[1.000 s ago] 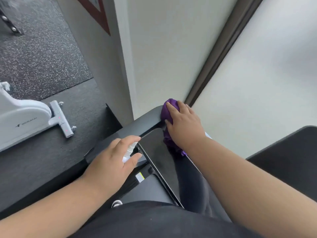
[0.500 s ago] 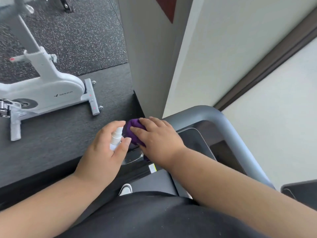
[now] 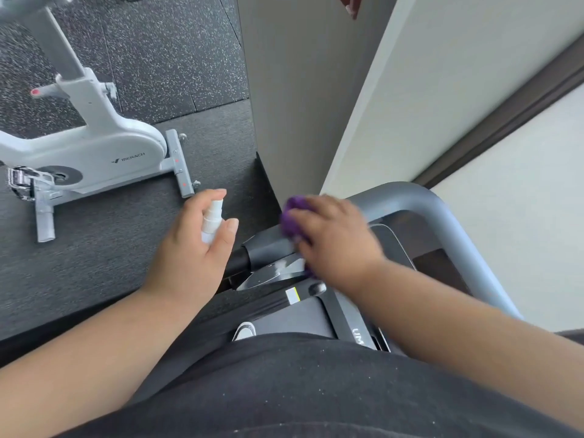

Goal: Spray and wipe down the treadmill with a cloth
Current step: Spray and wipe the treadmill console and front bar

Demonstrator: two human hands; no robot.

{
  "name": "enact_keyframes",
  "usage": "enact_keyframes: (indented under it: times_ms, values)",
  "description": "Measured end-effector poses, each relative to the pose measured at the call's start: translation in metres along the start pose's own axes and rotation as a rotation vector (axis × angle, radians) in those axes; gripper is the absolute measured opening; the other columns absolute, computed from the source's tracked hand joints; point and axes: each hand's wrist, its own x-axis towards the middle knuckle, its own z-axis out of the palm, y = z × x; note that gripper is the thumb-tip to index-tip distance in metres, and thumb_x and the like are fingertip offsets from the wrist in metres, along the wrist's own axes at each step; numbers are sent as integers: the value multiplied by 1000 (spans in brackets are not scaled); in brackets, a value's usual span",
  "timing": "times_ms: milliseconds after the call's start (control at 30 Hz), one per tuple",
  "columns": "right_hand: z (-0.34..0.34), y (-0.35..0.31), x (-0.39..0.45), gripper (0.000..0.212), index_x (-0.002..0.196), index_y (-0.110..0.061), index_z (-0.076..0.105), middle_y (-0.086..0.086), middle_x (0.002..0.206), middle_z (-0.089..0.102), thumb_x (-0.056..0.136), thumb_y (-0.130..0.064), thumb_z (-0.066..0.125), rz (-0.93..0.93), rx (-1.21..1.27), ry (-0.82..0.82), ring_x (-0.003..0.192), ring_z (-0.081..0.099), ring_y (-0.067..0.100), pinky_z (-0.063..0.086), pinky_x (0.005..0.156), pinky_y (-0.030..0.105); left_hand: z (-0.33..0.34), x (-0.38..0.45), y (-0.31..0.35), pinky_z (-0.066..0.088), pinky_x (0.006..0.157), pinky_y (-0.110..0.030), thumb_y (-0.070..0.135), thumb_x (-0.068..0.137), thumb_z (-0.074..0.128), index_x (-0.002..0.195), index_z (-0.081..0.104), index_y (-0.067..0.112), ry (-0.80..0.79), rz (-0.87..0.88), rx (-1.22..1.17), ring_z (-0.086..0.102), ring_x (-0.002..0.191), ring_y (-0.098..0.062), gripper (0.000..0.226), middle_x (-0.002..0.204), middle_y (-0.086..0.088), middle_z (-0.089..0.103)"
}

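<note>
Right hand (image 3: 335, 238) presses purple cloth (image 3: 292, 216) on treadmill (image 3: 442, 216) handrail's left end; blurred. Left hand (image 3: 192, 248) grips spray bottle (image 3: 212, 218), held off beside it. Wiping stage. Next, likely: respray, move along rail.

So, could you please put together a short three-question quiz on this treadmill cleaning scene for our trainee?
1. True or false: the left hand grips the white spray bottle.
2. The right hand presses the purple cloth on: A) the treadmill by its left handle, B) the white exercise bike, C) the wall.
3. Fill in: the exercise bike stands on the person's ____ side.

Key: 1 true; 2 A; 3 left.
</note>
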Motion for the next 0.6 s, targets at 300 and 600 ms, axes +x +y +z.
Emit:
enact_keyframes:
  times_ms: [300,600]
  values:
    - [17,-49,10,53,132,-26,60,9,137,57,82,-40,70,-222,-31,-69,123,52,36,39,105,47,-12,15,-2,55,76,-40,52,95,36,120,41,62,20,39,-21,67,71,-2,27,96,18,62]
    - [-9,65,-5,37,122,-20,67,11,127,62,88,-30,63,235,-36,150,114,53,35,37,103,45,-14,15,-3,53,72,-33,50,97,34,115,38,68,20,-9,-18,66,67,0,27,95,19,62]
